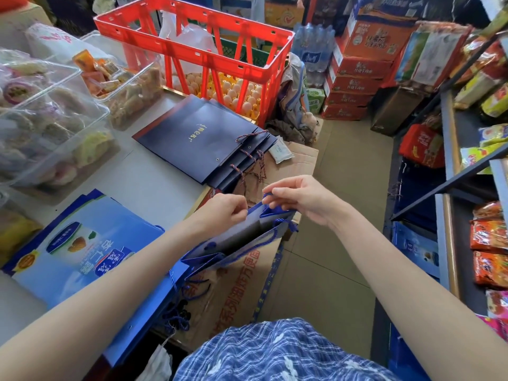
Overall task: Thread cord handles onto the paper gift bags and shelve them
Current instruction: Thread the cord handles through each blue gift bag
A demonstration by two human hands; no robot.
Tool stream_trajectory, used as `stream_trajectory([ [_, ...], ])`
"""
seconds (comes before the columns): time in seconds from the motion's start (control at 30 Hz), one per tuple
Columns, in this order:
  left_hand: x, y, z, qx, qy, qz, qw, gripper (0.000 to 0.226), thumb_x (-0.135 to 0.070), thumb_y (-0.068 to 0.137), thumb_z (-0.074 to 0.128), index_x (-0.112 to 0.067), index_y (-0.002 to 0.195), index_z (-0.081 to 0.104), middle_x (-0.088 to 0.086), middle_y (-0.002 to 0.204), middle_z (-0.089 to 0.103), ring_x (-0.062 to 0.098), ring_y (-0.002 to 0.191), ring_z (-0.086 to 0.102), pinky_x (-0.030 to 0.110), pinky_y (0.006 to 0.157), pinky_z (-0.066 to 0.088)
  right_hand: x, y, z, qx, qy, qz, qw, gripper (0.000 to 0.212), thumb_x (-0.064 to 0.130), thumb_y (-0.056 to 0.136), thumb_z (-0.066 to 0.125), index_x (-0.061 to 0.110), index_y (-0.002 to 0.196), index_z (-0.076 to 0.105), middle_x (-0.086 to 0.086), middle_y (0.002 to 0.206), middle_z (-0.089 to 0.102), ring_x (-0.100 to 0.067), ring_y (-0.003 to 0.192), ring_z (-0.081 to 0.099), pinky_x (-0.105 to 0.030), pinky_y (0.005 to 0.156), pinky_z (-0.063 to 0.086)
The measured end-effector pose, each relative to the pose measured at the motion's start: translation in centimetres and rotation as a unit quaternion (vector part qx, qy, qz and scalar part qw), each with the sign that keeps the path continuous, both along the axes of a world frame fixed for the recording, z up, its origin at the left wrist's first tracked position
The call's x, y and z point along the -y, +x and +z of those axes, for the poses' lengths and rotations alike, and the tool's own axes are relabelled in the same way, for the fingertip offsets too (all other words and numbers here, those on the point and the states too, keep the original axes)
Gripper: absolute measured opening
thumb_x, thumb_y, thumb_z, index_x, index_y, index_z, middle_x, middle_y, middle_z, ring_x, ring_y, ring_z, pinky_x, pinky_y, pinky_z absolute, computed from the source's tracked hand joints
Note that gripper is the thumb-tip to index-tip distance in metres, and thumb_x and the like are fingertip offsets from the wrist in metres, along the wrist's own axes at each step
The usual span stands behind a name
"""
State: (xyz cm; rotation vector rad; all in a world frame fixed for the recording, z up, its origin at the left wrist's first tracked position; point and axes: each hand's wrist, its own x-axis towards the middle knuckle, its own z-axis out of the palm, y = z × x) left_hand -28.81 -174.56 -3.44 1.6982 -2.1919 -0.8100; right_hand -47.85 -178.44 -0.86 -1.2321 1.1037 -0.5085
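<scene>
I hold an opened blue paper gift bag (242,237) in front of me, above a cardboard box. My left hand (222,213) pinches the far rim of the bag. My right hand (299,199) pinches a blue cord (268,200) at the same rim. Another blue cord handle (275,235) hangs along the near side of the bag. A stack of flat blue printed bags (82,248) lies on the table at the left. A stack of flat dark navy bags (203,136) with twisted cords lies further back.
A red plastic crate (192,48) with eggs stands behind the navy bags. Clear boxes of pastries (49,116) fill the table's left side. A cardboard box (228,292) sits below my hands. Shelves of snack packets (483,160) line the right. Stacked red cartons (354,78) stand at the back.
</scene>
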Motion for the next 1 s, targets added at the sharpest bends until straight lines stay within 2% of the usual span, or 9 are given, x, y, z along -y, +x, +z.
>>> stream_trajectory([
  [0.13,0.1,0.4,-1.5,0.024,-0.047,0.067,0.996,0.01,-0.013,0.091,0.051,-0.012,0.082,0.054,-0.002,0.076,0.054,0.017,0.074,0.052,0.015,0.063,0.033,0.1,1.9,-1.4,-0.074,-0.071,0.0,0.995,0.006,0.003,0.092,0.055,0.006,0.092,0.06,-0.004,0.077,0.071,-0.005,0.059,0.062,-0.016,0.056,0.043],
  [0.2,-0.1,0.0,-1.7,0.05,-0.167,0.109,0.979,0.008,-0.014,0.086,0.062,-0.007,0.09,0.059,0.007,0.088,0.056,0.024,0.081,0.054,0.026,0.069,0.038,0.3,2.6,-1.8,-0.046,-0.093,-0.057,0.993,0.009,0.006,0.09,0.059,0.009,0.082,0.056,0.001,0.07,0.072,-0.007,0.057,0.063,-0.015,0.054,0.044],
  [0.27,-0.3,-0.9,-1.0,-0.014,-0.174,0.143,0.974,0.01,-0.021,0.086,0.063,-0.011,0.086,0.063,0.002,0.083,0.057,0.016,0.072,0.054,0.021,0.064,0.036,0.5,2.7,-1.9,-0.007,-0.118,-0.101,0.988,0.013,0.005,0.087,0.063,0.009,0.075,0.058,0.003,0.062,0.07,-0.007,0.052,0.061,-0.014,0.052,0.044],
  [0.33,0.1,-1.7,0.0,-0.153,-0.002,0.188,0.97,0.024,-0.028,0.092,0.055,-0.013,0.08,0.068,-0.004,0.07,0.061,0.008,0.062,0.055,0.016,0.058,0.038,0.8,2.8,-1.9,0.007,-0.142,-0.11,0.984,0.012,0.004,0.082,0.068,0.011,0.073,0.064,0.003,0.06,0.069,-0.007,0.053,0.06,-0.015,0.055,0.047],
  [0.4,1.5,-1.8,0.6,-0.338,0.18,0.276,0.881,0.028,-0.027,0.096,0.05,-0.009,0.086,0.07,-0.003,0.07,0.066,0.006,0.061,0.06,0.017,0.056,0.046,1.2,2.7,-2.0,-0.019,-0.174,-0.085,0.981,0.012,0.004,0.079,0.071,0.014,0.073,0.068,0.004,0.064,0.068,-0.008,0.061,0.061,-0.019,0.062,0.05],
  [0.47,2.9,-1.1,1.1,-0.417,0.278,0.305,0.81,0.025,-0.026,0.095,0.052,-0.007,0.088,0.067,0.001,0.071,0.068,0.009,0.063,0.063,0.017,0.057,0.052,1.7,2.4,-2.0,-0.043,-0.205,-0.029,0.977,0.012,0.003,0.078,0.072,0.014,0.075,0.07,0.003,0.069,0.069,-0.012,0.067,0.064,-0.025,0.07,0.053],
  [0.53,3.5,-0.5,1.3,-0.443,0.313,0.298,0.786,0.015,-0.019,0.09,0.06,-0.006,0.088,0.067,0.002,0.067,0.069,0.008,0.059,0.065,0.016,0.056,0.054,2.2,2.2,-2.1,-0.044,-0.208,0.024,0.977,0.016,0.001,0.078,0.072,0.017,0.078,0.071,0.006,0.073,0.071,-0.012,0.072,0.067,-0.025,0.076,0.055],
  [0.83,4.7,-1.3,0.8,-0.384,0.297,0.355,0.799,0.013,-0.022,0.084,0.065,-0.013,0.075,0.067,-0.003,0.06,0.065,0.002,0.049,0.058,0.013,0.045,0.044,4.6,0.9,-2.4,0.006,-0.136,0.116,0.984,0.023,-0.003,0.084,0.063,0.017,0.091,0.072,0.008,0.081,0.073,-0.005,0.081,0.067,-0.015,0.075,0.05],
  [1.0,4.6,-1.5,0.7,-0.401,0.308,0.338,0.794,0.012,-0.02,0.081,0.07,-0.009,0.087,0.071,-0.001,0.069,0.067,0.002,0.056,0.059,0.014,0.051,0.047,4.9,0.4,-2.5,0.008,-0.11,0.129,0.986,0.019,-0.001,0.085,0.062,0.012,0.095,0.072,0.003,0.086,0.074,-0.009,0.085,0.068,-0.018,0.078,0.052],
])
